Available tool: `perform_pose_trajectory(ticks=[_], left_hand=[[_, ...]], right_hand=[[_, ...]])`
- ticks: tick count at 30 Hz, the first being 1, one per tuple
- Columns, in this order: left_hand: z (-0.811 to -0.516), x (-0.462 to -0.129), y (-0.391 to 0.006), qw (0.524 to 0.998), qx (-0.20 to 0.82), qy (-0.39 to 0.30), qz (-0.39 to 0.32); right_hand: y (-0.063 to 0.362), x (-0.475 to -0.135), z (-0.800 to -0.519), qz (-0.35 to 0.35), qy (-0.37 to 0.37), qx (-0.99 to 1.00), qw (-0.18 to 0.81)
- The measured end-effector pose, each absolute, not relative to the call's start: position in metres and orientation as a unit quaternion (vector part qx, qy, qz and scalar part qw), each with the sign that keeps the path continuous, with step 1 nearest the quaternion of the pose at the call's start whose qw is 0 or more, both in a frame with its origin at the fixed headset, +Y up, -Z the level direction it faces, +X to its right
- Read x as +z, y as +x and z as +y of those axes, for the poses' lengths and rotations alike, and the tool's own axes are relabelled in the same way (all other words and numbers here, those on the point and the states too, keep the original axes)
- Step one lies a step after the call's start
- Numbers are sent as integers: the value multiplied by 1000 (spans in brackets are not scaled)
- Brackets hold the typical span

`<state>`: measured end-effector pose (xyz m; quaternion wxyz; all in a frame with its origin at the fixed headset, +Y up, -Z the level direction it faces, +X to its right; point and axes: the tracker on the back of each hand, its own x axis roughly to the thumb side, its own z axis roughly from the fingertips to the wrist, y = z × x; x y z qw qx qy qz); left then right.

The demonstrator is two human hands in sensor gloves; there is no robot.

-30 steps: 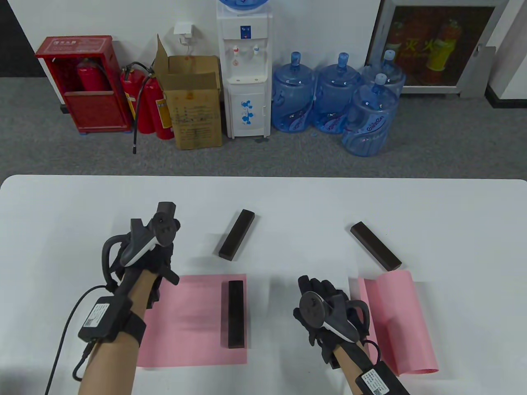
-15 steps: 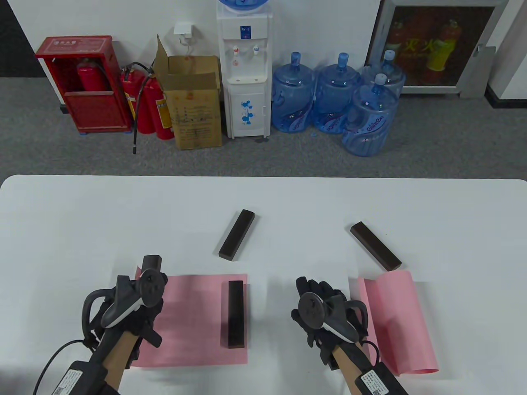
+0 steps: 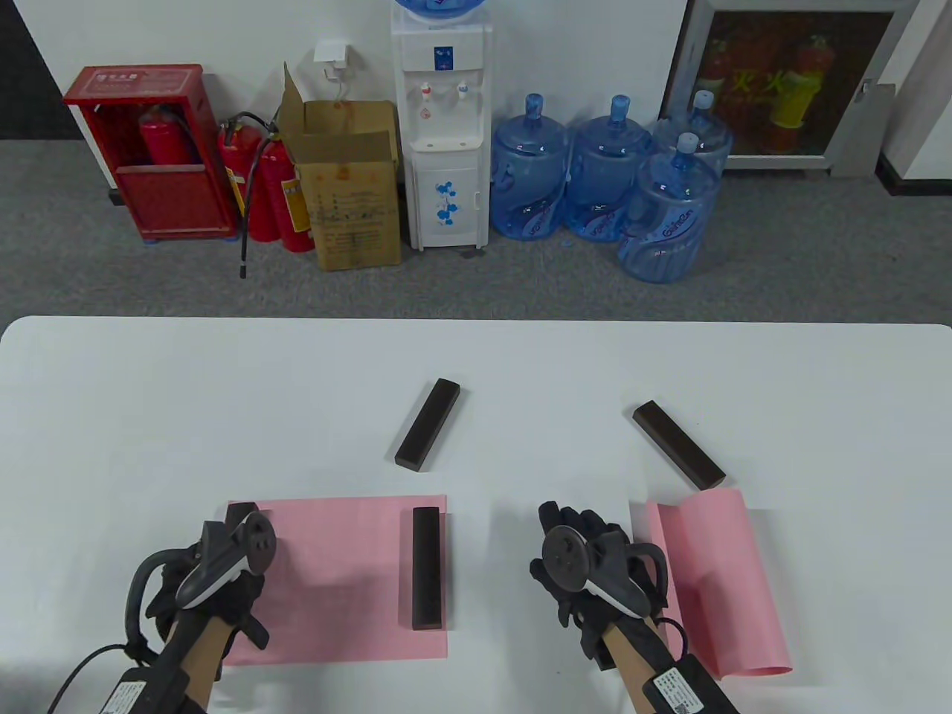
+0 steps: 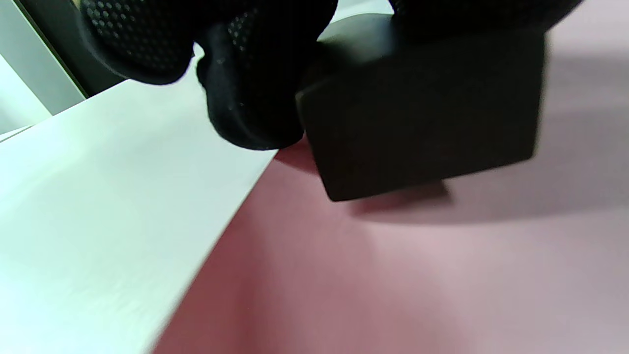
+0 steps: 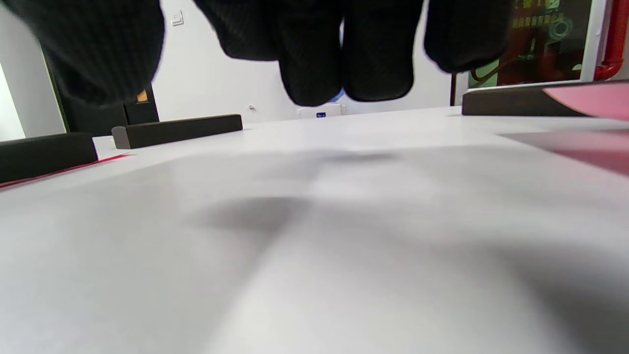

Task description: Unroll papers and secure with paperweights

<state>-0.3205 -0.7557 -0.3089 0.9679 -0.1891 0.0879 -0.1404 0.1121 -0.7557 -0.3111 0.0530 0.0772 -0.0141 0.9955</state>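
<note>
Four dark paperweights (image 3: 426, 568), two lengthwise, two angled

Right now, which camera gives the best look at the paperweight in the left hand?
The left wrist view: the paperweight fills the frame, gripped by the left hand just above the pink paper. The table view shows only its far end past the tracker. The right wrist view doesn't show it.

Gloved fingers (image 5: 314, 73) above white table (image 5: 314, 246), dark bars (image 5: 177, 130), pink paper (image 5: 589, 98)
</note>
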Motion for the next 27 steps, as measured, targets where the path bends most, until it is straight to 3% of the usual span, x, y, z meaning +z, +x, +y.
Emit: perform_pose_trajectory(ticks=[6, 11, 19, 23, 27], left_hand=[[-760, -304, -317, 964, -171, -186, 84], [-753, -302, -312, 948, -183, -237, 104], [-713, -303, -265, 990, -17, -138, 33], [-722, -307, -235, 990, 81, -111, 2], [-745, -310, -219, 984, 110, -138, -25]], right_hand=[[113, -311, -756, -11, 74, 996, 53], [114, -311, -755, -10, 72, 996, 53], [114, -312, -757, -1, 71, 996, 46], [113, -312, -757, 3, 73, 997, 40], [114, -313, -759, 7, 74, 997, 35]])
